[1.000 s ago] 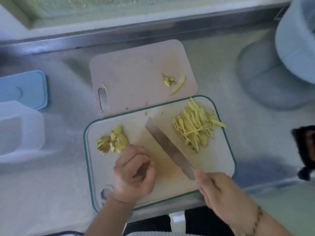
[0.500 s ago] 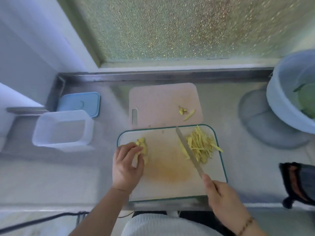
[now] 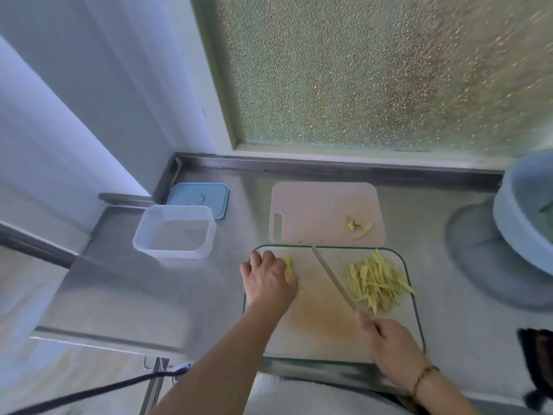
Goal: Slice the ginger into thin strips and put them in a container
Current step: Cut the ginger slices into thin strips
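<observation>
Bare steel worktop (image 3: pixel 125 295) lies left of the green-edged white chopping board (image 3: pixel 416 313). Yellow ginger pieces (image 3: pixel 288 269) are covered by the curled left hand (image 3: pixel 267 281); the long steel knife (image 3: pixel 332 277) is gripped by the right hand (image 3: pixel 389 348).

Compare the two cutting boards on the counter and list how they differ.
The pink board lies farther back, plain-edged, with a slot handle at its left; the green-rimmed board sits nearer. The pink board carries only a few ginger scraps; the green-rimmed board holds the pile of ginger strips and both hands work over it. Both are rounded rectangles, lying flat.

Near board (image 3: pixel 329 339): on counter (image 3: pixel 233 265), strips (image 3: pixel 378 280) at its right
Far board (image 3: pixel 323 214): behind near board, touching
Container (image 3: pixel 175 232): left of boards
Lid (image 3: pixel 199 199): behind container
</observation>
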Available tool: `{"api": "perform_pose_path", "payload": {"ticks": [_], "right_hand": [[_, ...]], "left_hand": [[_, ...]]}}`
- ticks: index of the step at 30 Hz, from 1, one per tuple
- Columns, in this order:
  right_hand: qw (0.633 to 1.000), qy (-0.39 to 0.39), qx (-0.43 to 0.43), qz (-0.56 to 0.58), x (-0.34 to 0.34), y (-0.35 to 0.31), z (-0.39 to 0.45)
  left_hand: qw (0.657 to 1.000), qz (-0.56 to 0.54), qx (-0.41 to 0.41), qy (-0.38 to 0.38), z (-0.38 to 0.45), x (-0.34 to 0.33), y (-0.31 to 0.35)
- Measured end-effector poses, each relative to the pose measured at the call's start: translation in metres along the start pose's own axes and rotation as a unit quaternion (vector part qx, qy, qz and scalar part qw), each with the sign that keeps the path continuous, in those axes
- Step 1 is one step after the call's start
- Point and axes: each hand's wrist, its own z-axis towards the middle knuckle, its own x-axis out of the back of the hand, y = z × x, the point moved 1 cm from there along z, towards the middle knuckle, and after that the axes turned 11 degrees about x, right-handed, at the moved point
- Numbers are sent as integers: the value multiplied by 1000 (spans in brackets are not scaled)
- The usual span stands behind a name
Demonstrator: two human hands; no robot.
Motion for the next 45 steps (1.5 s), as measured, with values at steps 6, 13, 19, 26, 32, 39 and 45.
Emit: {"api": "perform_pose_path", "payload": {"ticks": [6,13,19,26,32,39,45], "right_hand": [[1000,0,-8,-11,5,2,-5],[999,-3,-42,14,6,16,-10],[999,-18,-42,11,7,24,-11],[999,-9,-36,16,8,32,-8],[999,-12,-37,13,8,33,-6],[999,-13,-45,5,8,32,-4],[999,-15,-37,3,6,34,-4]], "left_hand": [[994,-103,12,-40,-5,2,10],[941,-332,-44,-41,-42,-18,8],[911,-384,41,-142,-43,-16,17],[952,-237,-57,-185,-52,-20,29],[969,-240,-30,44,-37,-11,-13],[973,-225,-2,56,-5,-15,-47],[958,-280,37,41,-7,-18,-50]]}}
